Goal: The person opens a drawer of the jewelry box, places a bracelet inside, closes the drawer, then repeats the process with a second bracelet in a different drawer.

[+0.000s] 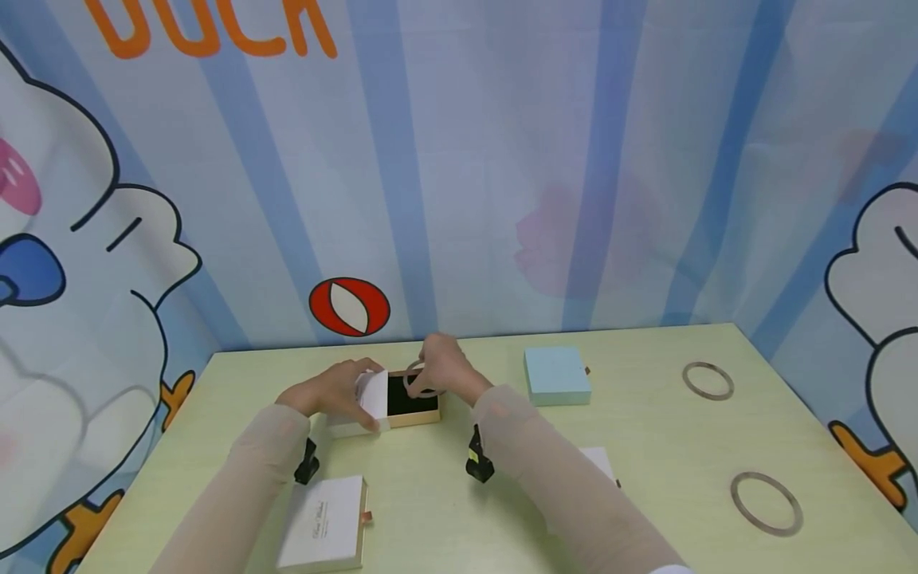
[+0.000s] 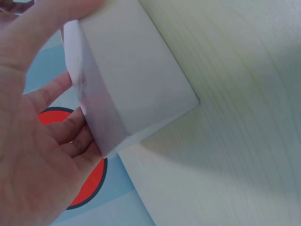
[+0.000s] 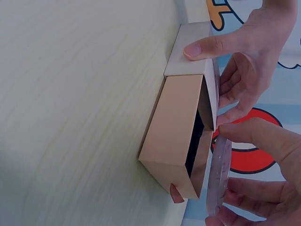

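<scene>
Bangle (image 1: 430, 393), head view: just left of centre, pinched by our right hand (image 1: 446, 368) over the drawer (image 1: 414, 418).
White cover (image 2: 129, 66), left wrist view: upper left, gripped by our left hand (image 2: 37, 141).
Drawer, right wrist view: centre; we see the bangle edge-on, lower right, long axis near vertical, flat side facing the opening.

Both arms reach forward. Left arm (image 1: 222, 494) slants up and right; right arm (image 1: 574, 478) slants up and left. Pale sleeves (image 1: 268, 434) run down to wrists (image 1: 292, 399). Left hand (image 1: 333, 388) grips, back of hand up, left thumb (image 3: 216, 46) wide apart from left fingers (image 2: 51, 92), which bend a bit. Right hand (image 1: 443, 367) pinches, right thumb (image 3: 258, 135) across from bent right fingers (image 3: 256, 189). Hands are close together.
</scene>
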{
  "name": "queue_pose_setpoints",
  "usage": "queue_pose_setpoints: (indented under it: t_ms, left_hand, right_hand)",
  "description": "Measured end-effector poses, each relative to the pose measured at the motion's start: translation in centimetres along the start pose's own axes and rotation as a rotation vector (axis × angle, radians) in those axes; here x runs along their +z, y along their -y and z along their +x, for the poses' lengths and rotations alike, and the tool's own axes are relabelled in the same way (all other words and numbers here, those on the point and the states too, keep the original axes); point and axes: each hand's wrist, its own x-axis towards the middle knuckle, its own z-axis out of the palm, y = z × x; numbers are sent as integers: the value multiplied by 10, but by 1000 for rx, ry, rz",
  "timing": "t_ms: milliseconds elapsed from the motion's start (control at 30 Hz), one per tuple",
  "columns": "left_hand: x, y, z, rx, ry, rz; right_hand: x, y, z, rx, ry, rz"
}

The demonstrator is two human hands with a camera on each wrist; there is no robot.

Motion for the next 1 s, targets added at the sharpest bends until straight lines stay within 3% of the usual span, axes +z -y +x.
queue_pose_setpoints:
  t_ms: [1000]
  left_hand:
    - [1,1,1,4,-17,10]
  right_hand:
    - [18,5,4,-44,44,-55]
